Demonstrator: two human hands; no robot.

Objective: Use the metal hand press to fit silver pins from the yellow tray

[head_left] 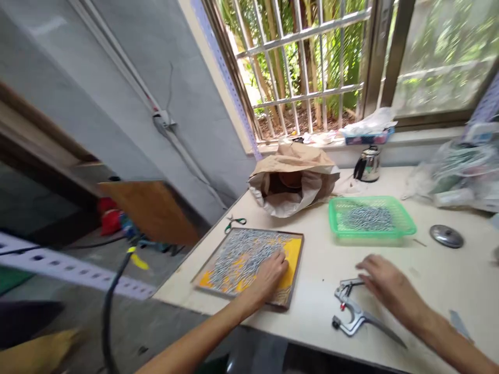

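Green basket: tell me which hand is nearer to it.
Right. The right hand is on the near side of the green basket, by the silver tool; the left hand is farther off, over the tray to the basket's left.

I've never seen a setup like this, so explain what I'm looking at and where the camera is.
There's no machine doing the work here, just a person's two bare hands. The single picture comes from a camera worn on the head, looking forward and down.

On the pale table, the left hand reaches into a shallow tray of small metal pieces; whether it grips any is hidden. The right hand is at the upper end of a metal hand tool; I can't tell whether they touch.

Farther back stand a green basket with similar-looking pieces and an open paper bag. A round metal lid lies to the right.
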